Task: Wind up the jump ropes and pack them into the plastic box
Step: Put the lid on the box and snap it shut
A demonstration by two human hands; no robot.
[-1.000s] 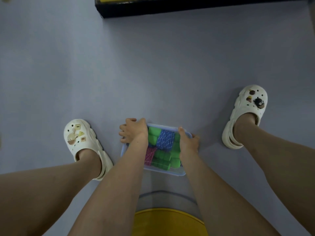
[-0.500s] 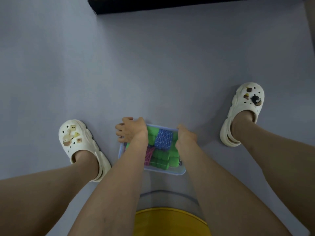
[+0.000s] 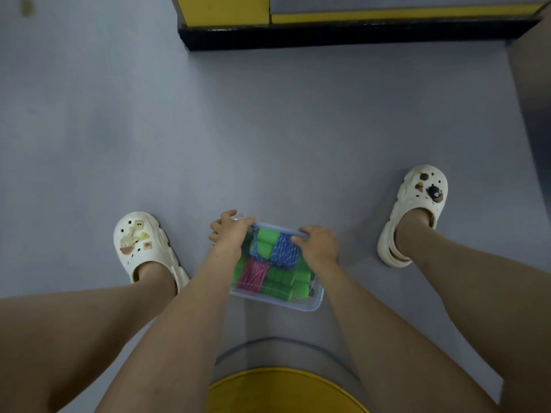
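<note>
Plain grey-blue floor (image 3: 268,129) all over. Two chunky cream clogs sit well apart on it. The left clog (image 3: 140,248) has yellow and tan charms (image 3: 135,236) stuck in the holes, and the right clog (image 3: 417,204) has brown and black charms (image 3: 432,190). Up top there's a yellow ledge (image 3: 226,8) with a black base strip (image 3: 343,37) running along the floor. At the bottom edge there's a round yellow thing (image 3: 283,391) with a greyish curved rim (image 3: 286,342) around it, can't tell what it is. There's also a small greenish smudge (image 3: 27,7) in the top left corner.

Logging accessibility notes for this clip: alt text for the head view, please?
The left hand and right hand hold the far rim of a clear plastic box on a grey floor. Inside lie a wound blue jump rope, a pink jump rope and green handles.
</note>
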